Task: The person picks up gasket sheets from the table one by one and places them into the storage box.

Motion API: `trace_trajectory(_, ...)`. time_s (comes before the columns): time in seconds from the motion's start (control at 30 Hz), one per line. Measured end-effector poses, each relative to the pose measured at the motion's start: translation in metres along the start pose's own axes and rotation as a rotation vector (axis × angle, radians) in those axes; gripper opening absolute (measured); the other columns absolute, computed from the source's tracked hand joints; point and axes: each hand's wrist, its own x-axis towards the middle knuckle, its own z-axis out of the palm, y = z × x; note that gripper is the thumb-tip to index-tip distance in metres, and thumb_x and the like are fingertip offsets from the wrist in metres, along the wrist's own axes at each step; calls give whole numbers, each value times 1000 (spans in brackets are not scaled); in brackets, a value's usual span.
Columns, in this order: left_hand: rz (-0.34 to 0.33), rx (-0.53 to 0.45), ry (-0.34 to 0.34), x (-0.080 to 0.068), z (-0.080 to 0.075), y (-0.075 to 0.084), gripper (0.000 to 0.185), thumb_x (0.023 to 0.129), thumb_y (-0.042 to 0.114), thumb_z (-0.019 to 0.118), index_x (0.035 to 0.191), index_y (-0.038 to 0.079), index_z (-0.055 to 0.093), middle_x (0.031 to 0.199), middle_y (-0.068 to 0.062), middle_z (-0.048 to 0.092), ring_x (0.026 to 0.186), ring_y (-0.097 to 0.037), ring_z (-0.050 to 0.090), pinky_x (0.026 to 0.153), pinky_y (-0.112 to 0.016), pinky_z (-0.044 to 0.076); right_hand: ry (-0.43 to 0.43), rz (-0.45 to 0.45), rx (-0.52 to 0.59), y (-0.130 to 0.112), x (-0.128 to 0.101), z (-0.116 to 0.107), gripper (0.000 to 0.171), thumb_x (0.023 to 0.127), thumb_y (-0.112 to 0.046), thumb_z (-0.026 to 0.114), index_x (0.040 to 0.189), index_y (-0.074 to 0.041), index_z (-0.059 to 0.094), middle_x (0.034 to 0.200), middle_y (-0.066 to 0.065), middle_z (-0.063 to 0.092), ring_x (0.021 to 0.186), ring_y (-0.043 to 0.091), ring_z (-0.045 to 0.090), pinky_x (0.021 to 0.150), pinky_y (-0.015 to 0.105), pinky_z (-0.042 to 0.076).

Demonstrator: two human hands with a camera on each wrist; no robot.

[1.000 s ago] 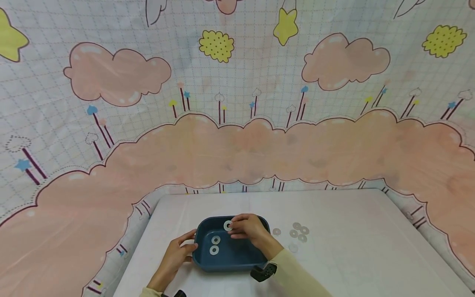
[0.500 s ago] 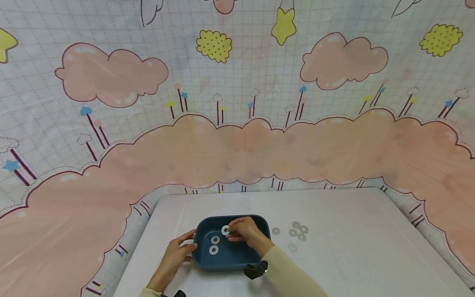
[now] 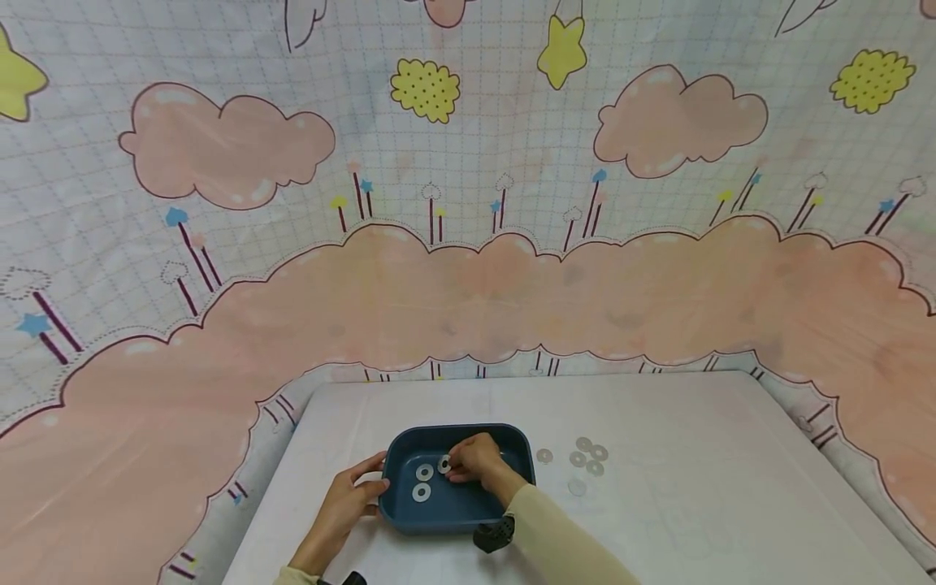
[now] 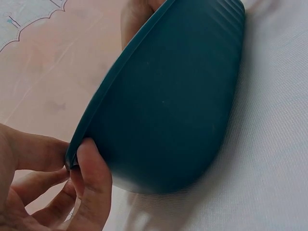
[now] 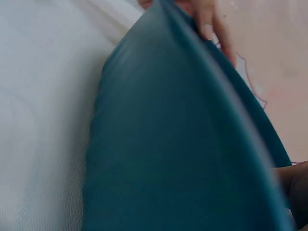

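A dark blue rectangular tray with rounded corners sits on the white table. My left hand grips its left rim; in the left wrist view the thumb lies against the outer wall. Inside the tray, my right hand pinches a pale washer between its fingertips, close over the floor. Just left of it, two more flat washers, an upper washer and a lower washer, lie on the tray floor. The right wrist view shows mostly the tray's outer wall, hiding most of that hand.
Right of the tray, a single washer and a cluster of several washers lie on the white tabletop. A pale, almost clear disc lies nearer the front. Behind the table hangs a printed cloth.
My right hand has moved down and slightly left into the tray with the washer, which is now lower and beside the other two. My left hand has stayed on the rim.
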Motion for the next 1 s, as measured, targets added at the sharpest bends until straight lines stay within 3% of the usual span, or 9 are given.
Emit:
trace_trajectory(0.63, -10, 22, -2, -1, -2, 3, 50, 89, 4, 61, 139, 6, 55, 128, -16, 52, 85, -22, 62, 62, -33, 53, 74, -42, -123, -4, -4, -2, 10, 84, 2, 67, 91, 6, 73, 78, 12, 72, 63, 15, 71, 57, 26, 57)
trace_trajectory(1.0, -12, 37, 2, -1, -2, 3, 50, 89, 6, 62, 139, 6, 55, 128, -17, 52, 83, -22, 61, 63, -33, 53, 26, -107, -122, -7, -14, -14, 17, 86, -2, 66, 100, 7, 70, 83, 12, 72, 70, 20, 71, 62, 32, 59)
